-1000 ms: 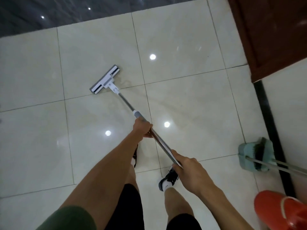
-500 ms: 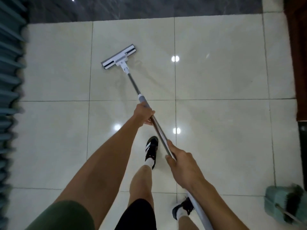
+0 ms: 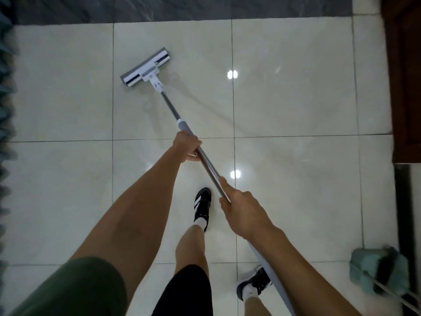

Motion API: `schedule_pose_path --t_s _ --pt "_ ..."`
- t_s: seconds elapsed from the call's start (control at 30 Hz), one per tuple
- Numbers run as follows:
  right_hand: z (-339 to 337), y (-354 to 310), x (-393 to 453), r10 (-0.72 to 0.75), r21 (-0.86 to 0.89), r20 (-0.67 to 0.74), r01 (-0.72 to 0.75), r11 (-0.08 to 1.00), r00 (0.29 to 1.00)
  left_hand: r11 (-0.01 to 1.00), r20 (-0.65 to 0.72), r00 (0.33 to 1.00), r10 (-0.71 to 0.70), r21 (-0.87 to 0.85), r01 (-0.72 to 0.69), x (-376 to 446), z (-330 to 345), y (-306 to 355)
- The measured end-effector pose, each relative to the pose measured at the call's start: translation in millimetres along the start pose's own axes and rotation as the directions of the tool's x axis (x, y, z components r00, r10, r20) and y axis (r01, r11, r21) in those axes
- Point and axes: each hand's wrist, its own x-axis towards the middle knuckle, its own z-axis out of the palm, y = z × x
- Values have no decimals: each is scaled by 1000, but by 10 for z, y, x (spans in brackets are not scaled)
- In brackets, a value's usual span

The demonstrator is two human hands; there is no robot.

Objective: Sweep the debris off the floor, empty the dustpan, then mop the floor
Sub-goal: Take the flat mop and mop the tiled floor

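Fingers of left hand (image 3: 187,145) and right hand (image 3: 242,210) curl round mop (image 3: 145,69) pole, head on floor (image 3: 296,99) upper centre.

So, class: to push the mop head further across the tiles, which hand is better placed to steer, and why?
The left hand. It grips the mop pole nearer the mop head, so it likely guides direction. The right hand holds higher up, likely supplying the push.

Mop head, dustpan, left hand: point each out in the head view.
mop head (image 3: 145,68), head view, middle of the flat white plate.
dustpan (image 3: 364,271), head view, teal body, blurred.
left hand (image 3: 186,145), head view, back of the hand gripping the pole.
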Motion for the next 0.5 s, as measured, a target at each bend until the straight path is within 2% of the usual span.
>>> schedule_pose_path --t_s 0.23,0.37,0.5 --pt "79 1098 -827 11 12 -14 -11 1000 1000 993 49 997 -52 106 47 -803 976 -505" --pt "290 2157 -1570 33 78 5 -34 996 999 984 78 994 -82 161 69 -1458 1893 -1159" --pt "438 3192 -2489 123 133 34 -126 983 992 978 158 981 -111 192 80 -2203 2869 -1851"
